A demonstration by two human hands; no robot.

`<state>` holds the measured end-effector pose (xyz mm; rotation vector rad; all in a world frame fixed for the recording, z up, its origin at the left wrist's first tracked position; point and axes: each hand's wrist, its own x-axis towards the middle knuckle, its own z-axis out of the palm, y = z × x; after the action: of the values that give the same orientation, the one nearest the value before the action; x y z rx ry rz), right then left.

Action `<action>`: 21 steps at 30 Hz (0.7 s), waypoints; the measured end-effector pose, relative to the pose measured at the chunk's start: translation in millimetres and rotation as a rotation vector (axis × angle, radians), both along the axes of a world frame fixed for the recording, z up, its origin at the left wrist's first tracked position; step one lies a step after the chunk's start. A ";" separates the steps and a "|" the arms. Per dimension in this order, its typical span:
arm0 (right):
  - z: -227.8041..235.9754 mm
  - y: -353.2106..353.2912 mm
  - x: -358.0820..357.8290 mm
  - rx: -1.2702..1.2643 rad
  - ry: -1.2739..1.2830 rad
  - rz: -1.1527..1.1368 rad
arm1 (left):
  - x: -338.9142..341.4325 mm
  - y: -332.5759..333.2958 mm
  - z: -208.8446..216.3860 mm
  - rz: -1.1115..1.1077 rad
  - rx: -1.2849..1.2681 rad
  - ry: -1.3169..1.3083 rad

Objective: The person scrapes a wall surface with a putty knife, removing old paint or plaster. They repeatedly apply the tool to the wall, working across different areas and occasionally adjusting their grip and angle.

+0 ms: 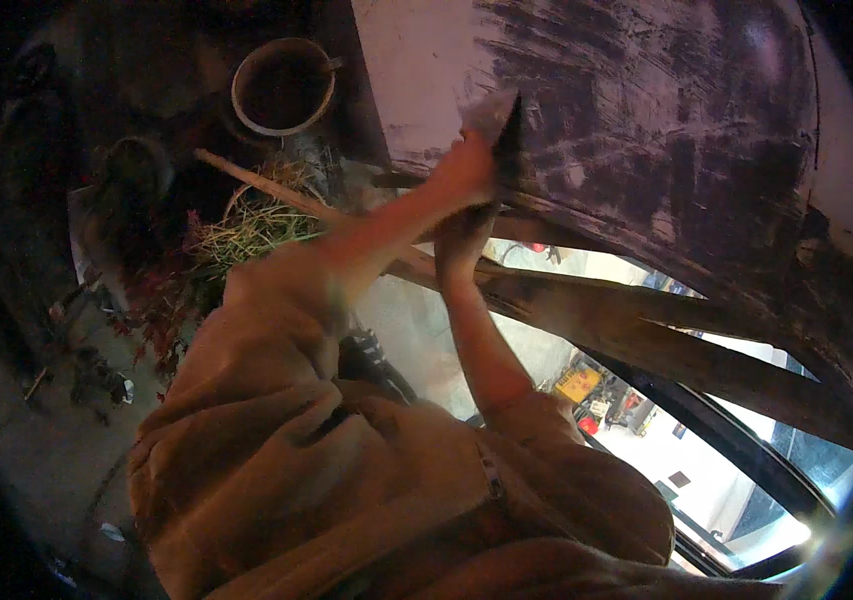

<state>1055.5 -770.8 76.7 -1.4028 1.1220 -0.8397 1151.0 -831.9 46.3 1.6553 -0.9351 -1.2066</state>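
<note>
A large pale panel (606, 120) covered with dark smears fills the upper right. My two hands meet at its lower left edge. My left hand (468, 168) is closed and somewhat blurred, next to a pale flat piece (486, 112) and a dark pointed shape (510, 135); I cannot make out exactly what it grips. Just below, my right hand (459, 240) is raised close against the left, its fingers hidden behind a dark patch. Both forearms come out of brown sleeves.
Wooden beams (586, 310) run below the panel. A round pot (284, 88) stands at upper left, near a wooden stick (261, 185) and dry straw (256, 232). Reddish dried plants (161, 325) lie left. At lower right, a dark-framed glass pane (721, 430) shows a bright cluttered area.
</note>
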 end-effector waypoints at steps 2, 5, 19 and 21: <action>-37.0 -42.0 -20.4 -0.214 0.210 0.271 | 27.8 -21.0 -5.6 -0.047 -0.058 -0.096; -18.1 -48.9 -11.0 -0.237 0.417 0.423 | 46.7 -18.7 2.8 -0.063 -0.082 -0.248; 236.9 -80.6 -91.4 -1.580 1.015 -0.142 | 9.1 10.8 23.9 0.299 -0.032 -0.099; 225.9 -98.1 -82.4 -1.670 0.874 -0.377 | 36.3 -10.4 8.1 0.303 -0.039 -0.132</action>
<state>973.0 -868.8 302.6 -3.2069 1.2985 -1.6641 1187.4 -842.3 54.4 1.7866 -0.7482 -0.8793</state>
